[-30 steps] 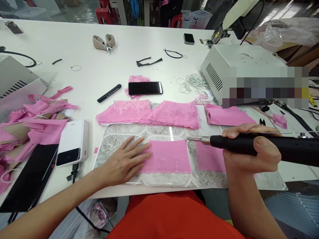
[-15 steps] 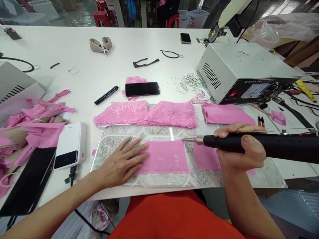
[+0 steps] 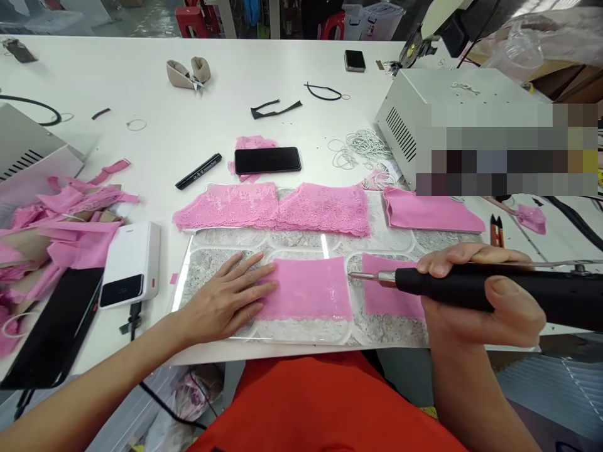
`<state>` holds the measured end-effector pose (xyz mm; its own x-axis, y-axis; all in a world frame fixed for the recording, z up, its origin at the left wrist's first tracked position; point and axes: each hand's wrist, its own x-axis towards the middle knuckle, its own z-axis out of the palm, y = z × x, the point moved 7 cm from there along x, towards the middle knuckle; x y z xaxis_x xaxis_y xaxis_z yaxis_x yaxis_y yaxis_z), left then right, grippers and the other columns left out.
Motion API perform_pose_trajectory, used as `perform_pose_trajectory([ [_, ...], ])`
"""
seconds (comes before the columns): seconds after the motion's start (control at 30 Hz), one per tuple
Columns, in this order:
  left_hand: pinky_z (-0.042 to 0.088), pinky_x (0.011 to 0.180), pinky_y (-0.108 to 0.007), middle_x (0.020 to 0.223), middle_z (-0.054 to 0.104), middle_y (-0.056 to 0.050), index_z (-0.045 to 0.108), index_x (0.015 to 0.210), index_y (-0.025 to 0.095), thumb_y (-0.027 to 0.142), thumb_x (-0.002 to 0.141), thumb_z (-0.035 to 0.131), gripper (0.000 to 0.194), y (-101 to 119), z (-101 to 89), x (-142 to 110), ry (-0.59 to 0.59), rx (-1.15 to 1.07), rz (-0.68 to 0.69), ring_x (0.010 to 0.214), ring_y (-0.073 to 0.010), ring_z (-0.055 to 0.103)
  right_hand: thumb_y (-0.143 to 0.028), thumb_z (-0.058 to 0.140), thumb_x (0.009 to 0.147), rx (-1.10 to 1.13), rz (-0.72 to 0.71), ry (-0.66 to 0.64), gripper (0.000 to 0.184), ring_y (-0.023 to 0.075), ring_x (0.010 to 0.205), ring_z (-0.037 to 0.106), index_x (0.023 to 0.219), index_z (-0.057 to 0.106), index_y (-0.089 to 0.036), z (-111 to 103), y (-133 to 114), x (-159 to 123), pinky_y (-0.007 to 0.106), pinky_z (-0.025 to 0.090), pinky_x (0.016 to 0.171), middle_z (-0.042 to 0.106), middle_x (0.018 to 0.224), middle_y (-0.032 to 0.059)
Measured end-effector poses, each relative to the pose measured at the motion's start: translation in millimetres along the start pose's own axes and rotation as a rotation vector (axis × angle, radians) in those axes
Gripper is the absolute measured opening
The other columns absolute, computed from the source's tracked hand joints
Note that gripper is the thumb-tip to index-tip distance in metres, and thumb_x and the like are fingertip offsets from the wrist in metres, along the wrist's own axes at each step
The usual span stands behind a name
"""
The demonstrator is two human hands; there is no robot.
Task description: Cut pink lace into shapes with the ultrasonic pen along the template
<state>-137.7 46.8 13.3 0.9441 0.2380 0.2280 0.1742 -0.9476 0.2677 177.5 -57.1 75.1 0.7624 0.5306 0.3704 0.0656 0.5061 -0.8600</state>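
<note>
My left hand (image 3: 226,304) lies flat with its fingers spread, the fingertips on the left edge of a pink fabric rectangle (image 3: 308,289). In my right hand (image 3: 480,295) is a thick black handheld tool (image 3: 452,287) with a tapered metal tip, gripped from the side. The tip points left, just beside the fabric's right edge near the upper corner. A second pink piece (image 3: 384,295) lies under the tool, partly hidden by it and my hand. Both pieces rest on a clear panel with rounded outlines over a grey marbled board (image 3: 207,270).
Two pink lace pieces (image 3: 320,210) and a folded pink cloth (image 3: 431,210) lie behind. Farther back are a phone (image 3: 267,161), a marker (image 3: 198,171) and tangled white cord (image 3: 367,147). A grey box (image 3: 400,132) stands right; a power bank (image 3: 136,257) and pink scraps (image 3: 80,238) lie left.
The tool's tip has shifted from the fabric's upper right corner slightly down along its right edge. My right hand has moved a little right. My left hand stays on the fabric.
</note>
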Motion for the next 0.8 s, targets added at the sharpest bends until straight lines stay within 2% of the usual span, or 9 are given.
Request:
perform_pose_trajectory([
  [0.4,0.02,0.128,-0.051,0.157,0.046,-0.003,0.052,0.145,0.025,0.023,0.104,0.047,0.041,1.1,-0.4,-0.2,0.01,0.023,0.015,0.155,-0.0256,0.024,-0.025,0.056,0.054,0.077,-0.054,-0.054,0.018,0.0134,0.04,0.052,0.067,0.069,-0.022,8.3,6.5,-1.4,0.032,0.046,0.035,0.061,0.06,-0.0016],
  [0.6,0.021,0.128,-0.052,0.158,0.045,-0.002,0.049,0.148,0.027,0.022,0.104,0.047,0.044,0.1,0.8,-0.9,0.002,0.016,0.008,0.155,-0.0255,0.025,-0.025,0.059,0.059,0.032,-0.048,-0.077,0.01,0.0136,0.042,0.051,0.066,0.065,-0.023,11.2,6.8,-2.5,0.033,0.049,0.039,0.059,0.061,-0.0019],
  [0.8,0.02,0.128,-0.051,0.158,0.044,-0.003,0.048,0.148,0.027,0.023,0.104,0.048,0.045,0.5,0.2,0.3,0.002,0.006,0.014,0.155,-0.0255,0.024,-0.028,0.06,0.058,0.047,-0.013,-0.071,0.013,0.0122,0.041,0.049,0.067,0.067,-0.021,1.4,-0.8,-1.9,0.032,0.047,0.037,0.059,0.062,-0.0011],
])
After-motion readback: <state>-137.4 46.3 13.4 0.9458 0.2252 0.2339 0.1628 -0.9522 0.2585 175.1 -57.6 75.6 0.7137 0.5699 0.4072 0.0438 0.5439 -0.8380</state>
